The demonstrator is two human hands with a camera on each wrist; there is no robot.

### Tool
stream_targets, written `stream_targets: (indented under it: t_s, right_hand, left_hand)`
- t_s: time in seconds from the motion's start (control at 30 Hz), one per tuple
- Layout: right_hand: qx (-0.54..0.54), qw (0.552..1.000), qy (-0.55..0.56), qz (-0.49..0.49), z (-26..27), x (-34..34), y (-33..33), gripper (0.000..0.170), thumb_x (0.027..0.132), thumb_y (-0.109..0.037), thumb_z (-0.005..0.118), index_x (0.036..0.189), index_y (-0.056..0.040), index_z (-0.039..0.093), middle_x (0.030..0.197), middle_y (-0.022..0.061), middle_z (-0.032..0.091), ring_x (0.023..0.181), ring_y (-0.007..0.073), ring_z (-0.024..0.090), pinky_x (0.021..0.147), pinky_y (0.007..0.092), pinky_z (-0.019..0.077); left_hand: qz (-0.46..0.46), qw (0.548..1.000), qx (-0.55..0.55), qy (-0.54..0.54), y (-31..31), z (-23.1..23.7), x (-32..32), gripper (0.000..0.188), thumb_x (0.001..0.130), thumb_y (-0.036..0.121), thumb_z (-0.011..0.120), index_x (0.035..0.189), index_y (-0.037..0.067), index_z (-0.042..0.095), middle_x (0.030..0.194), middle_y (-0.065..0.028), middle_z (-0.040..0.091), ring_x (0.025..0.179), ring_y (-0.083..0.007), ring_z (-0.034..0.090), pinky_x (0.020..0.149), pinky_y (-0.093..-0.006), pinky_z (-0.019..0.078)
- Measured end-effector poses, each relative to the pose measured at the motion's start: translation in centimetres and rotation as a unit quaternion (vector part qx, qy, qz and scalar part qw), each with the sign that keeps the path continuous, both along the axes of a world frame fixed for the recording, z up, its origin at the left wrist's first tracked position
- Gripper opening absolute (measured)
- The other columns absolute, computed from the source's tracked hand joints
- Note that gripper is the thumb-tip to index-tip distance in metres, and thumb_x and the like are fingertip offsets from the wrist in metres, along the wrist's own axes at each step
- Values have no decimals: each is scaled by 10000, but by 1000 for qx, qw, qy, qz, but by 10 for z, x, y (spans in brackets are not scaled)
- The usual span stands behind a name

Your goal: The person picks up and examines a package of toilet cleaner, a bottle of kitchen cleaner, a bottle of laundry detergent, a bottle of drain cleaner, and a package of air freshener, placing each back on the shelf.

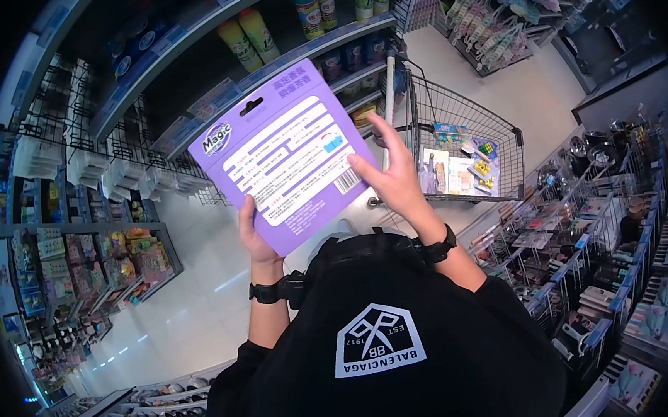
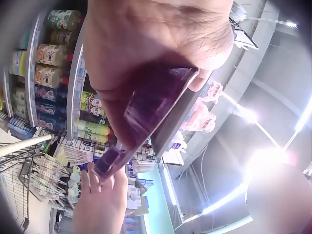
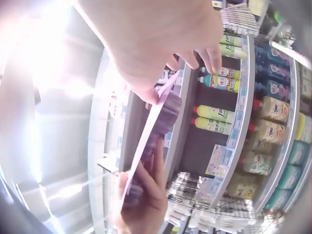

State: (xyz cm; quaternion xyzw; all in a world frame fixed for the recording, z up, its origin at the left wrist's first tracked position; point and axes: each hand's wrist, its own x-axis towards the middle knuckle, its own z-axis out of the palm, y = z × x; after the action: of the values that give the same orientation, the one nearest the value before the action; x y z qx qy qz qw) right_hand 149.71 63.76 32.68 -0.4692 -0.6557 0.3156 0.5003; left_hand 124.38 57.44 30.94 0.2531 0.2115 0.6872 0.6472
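Observation:
A purple blister pack with a "Magic" logo is held up in front of the chest. Its printed back, with white text panels and a barcode, faces the head camera. My left hand grips its lower left edge, thumb over the printed side. The right hand is at the opposite edge; its thumb touches the card near the barcode while the other fingers spread loosely beyond the edge. Clear bulges with purple contents show on the far side in the right wrist view.
Ahead, a shelf holds yellow-green bottles and teal bottles. A wire shopping cart with several packaged goods stands to the right. Display racks line the right side, and white packs hang on hooks at left.

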Motion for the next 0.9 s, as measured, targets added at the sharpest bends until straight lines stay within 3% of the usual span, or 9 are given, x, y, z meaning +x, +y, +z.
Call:
stream_targets:
  t_s: [0.07,0.13,0.17,0.23,0.4,0.7,0.83,0.9]
  right_hand:
    - [-177,959,206,85,-1,9,3,564,974,-258,720,1427,9,518,1371,178,626,1162,211,649,975,347,514]
    - [-309,872,322,199,4,21,5,467,1014,-203,681,1396,25,539,1238,133,697,1077,142,674,939,283,531]
    - [-310,871,321,204,3,22,2,467,1014,-203,681,1396,25,539,1238,133,697,1077,142,674,939,283,531]
    - [-293,872,328,213,1,21,-3,462,1010,-211,688,1373,41,553,1226,134,693,1069,137,674,937,284,537]
    - [-290,881,326,184,1,25,-6,442,1000,-217,687,1343,39,578,1222,119,694,1087,148,667,957,287,524]
    - [-284,885,323,176,0,24,-7,391,992,-176,700,1308,30,599,1215,108,699,1071,142,667,956,296,521]
    - [-295,869,356,179,-6,26,-5,389,990,-158,696,1314,32,594,1218,115,701,1082,146,671,957,293,526]
    - [-314,863,348,188,-5,27,-2,423,985,-172,703,1344,19,584,1275,172,690,1161,202,683,1024,331,530]
  left_hand:
    - [-18,1000,-10,2,-3,-5,-4,571,1097,345,406,1506,-53,410,1484,-213,543,1322,-312,585,1109,-418,479]
    - [-49,998,-39,14,-6,1,1,563,1103,339,428,1509,-50,406,1474,-202,550,1318,-289,587,1094,-394,487]
    - [-44,998,-39,15,-7,6,5,563,1103,339,428,1509,-50,406,1474,-202,550,1318,-289,587,1094,-394,487]
    - [-60,988,-70,122,-5,15,10,554,1099,311,456,1512,-53,398,1450,-202,561,1306,-272,591,1077,-377,496]
    - [-41,985,-91,144,2,17,16,418,1064,222,584,1373,-58,546,1298,-151,670,1129,-186,681,974,-317,550]
    - [-19,976,-95,194,-2,24,22,386,1017,170,676,1328,-39,583,1240,-123,700,1107,-154,678,963,-315,549]
    - [1,959,-79,272,-5,20,22,445,985,194,727,1348,-18,580,1256,-115,695,1111,-156,669,985,-323,530]
    - [11,934,-67,352,-9,20,25,559,962,229,758,1418,-1,531,1347,-129,645,1215,-170,615,1074,-342,473]
